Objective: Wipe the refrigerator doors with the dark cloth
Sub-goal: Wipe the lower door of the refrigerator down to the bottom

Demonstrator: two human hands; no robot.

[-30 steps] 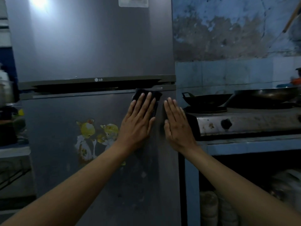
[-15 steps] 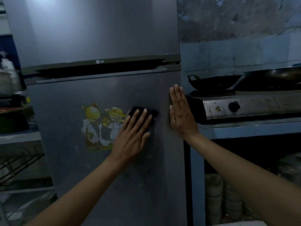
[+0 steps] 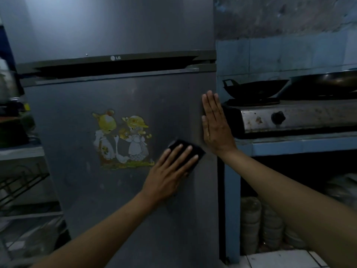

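A grey two-door refrigerator fills the left and middle of the view; its lower door (image 3: 81, 136) carries a cartoon sticker (image 3: 121, 138), and the upper door (image 3: 116, 26) sits above a dark handle band. My left hand (image 3: 170, 171) lies flat on the dark cloth (image 3: 195, 149), pressing it against the lower door just right of the sticker. Only the cloth's top and right corner show past my fingers. My right hand (image 3: 214, 124) rests flat, fingers up, on the door's right edge and holds nothing.
Right of the fridge a blue counter (image 3: 289, 146) carries a gas stove (image 3: 293, 117) with a black wok (image 3: 255, 89) and a pan (image 3: 324, 80). Stacked bowls (image 3: 251, 225) sit under the counter. A shelf and wire rack (image 3: 21, 180) stand at the left.
My left hand has slid the cloth down the lower door from just under the handle band to beside the sticker. My right hand stays flat on the door's right edge.
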